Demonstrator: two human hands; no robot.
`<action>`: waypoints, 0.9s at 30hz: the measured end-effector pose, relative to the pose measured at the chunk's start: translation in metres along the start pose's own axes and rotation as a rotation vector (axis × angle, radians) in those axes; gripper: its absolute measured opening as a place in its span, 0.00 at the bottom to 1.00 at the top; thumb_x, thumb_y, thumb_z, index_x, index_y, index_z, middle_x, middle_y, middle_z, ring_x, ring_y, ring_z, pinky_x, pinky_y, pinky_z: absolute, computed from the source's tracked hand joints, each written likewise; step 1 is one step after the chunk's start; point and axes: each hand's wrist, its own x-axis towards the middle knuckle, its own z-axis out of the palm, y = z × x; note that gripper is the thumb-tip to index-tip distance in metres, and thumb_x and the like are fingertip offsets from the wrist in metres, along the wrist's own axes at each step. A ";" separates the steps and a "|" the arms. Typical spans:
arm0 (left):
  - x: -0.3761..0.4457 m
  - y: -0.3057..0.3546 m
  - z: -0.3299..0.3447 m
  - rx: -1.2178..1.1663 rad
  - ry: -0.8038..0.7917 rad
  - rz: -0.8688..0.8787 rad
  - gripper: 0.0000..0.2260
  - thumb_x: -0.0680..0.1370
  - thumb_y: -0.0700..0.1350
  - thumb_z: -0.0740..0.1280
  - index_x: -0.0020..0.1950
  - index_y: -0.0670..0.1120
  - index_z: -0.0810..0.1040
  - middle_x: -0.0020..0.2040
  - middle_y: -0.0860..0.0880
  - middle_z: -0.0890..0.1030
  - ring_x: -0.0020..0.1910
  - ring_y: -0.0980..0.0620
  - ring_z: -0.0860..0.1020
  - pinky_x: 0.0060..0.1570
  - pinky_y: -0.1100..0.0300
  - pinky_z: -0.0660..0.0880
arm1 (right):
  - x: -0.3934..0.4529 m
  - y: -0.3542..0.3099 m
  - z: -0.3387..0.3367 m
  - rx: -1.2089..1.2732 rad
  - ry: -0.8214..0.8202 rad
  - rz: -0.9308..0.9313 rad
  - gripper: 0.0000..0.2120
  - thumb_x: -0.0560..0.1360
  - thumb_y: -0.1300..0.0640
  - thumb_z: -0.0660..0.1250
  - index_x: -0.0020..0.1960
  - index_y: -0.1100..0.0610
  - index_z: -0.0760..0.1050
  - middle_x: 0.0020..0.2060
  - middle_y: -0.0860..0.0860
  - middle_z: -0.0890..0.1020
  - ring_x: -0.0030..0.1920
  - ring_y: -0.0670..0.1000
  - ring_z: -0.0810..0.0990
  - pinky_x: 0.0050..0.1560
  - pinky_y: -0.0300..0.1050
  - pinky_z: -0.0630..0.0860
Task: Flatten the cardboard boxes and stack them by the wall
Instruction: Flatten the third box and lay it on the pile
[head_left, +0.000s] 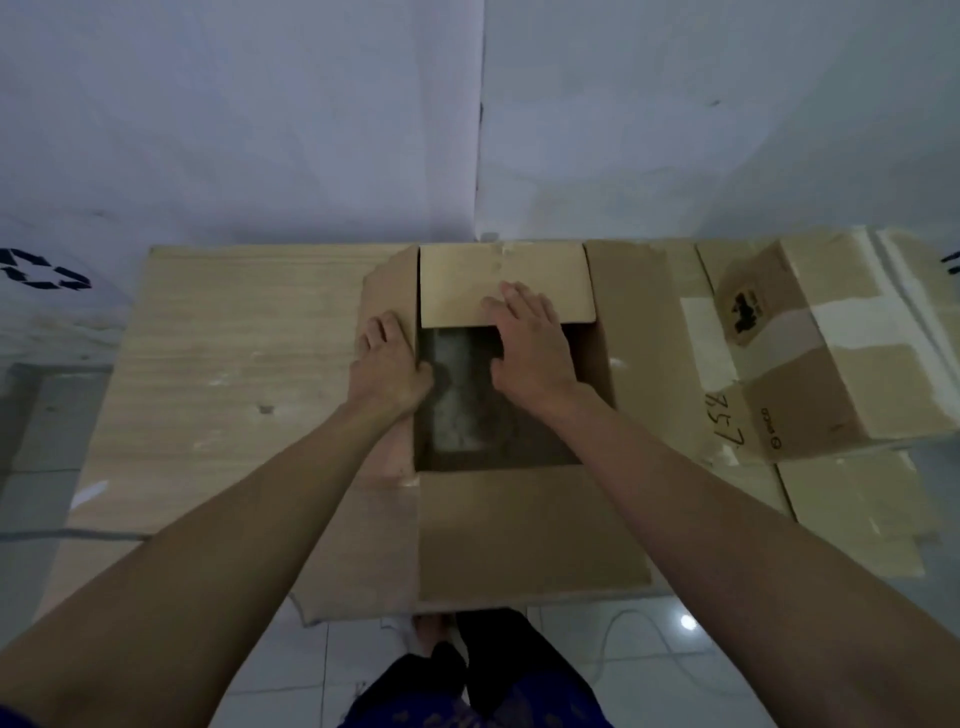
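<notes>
An open cardboard box (519, 525) stands in front of me with its flaps spread out, and the floor shows through its middle. My left hand (387, 364) grips the box's left edge, thumb inside and fingers on the left flap. My right hand (530, 348) presses with straight fingers on the far flap (467, 283), which is folded in over the opening. Under and left of the box lies a large flattened cardboard sheet (234, 374) against the wall (311, 130).
A taped, still assembled box (815, 353) sits at the right on more flat cardboard (857, 509). The wall corner runs up behind the open box. Tiled floor (727, 649) and my feet (441, 634) are at the bottom.
</notes>
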 end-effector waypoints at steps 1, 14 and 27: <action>0.010 0.001 -0.004 0.001 -0.003 -0.001 0.38 0.75 0.51 0.67 0.77 0.38 0.52 0.74 0.37 0.60 0.71 0.35 0.63 0.64 0.43 0.69 | 0.012 0.003 0.000 -0.051 -0.005 -0.009 0.36 0.71 0.60 0.71 0.76 0.56 0.63 0.78 0.56 0.60 0.79 0.58 0.53 0.79 0.57 0.46; 0.042 0.019 0.005 -0.231 0.031 -0.024 0.42 0.74 0.41 0.68 0.81 0.44 0.46 0.79 0.43 0.58 0.74 0.40 0.64 0.69 0.49 0.68 | 0.095 0.048 -0.038 -0.080 0.520 -0.267 0.12 0.71 0.60 0.63 0.50 0.59 0.83 0.45 0.56 0.85 0.48 0.56 0.82 0.76 0.61 0.57; 0.045 0.021 0.012 -0.206 0.074 -0.096 0.38 0.77 0.48 0.65 0.81 0.46 0.46 0.78 0.43 0.62 0.69 0.39 0.70 0.64 0.43 0.72 | 0.122 0.045 0.043 -0.064 0.119 -0.094 0.19 0.83 0.49 0.56 0.71 0.55 0.68 0.67 0.56 0.72 0.70 0.60 0.67 0.76 0.59 0.53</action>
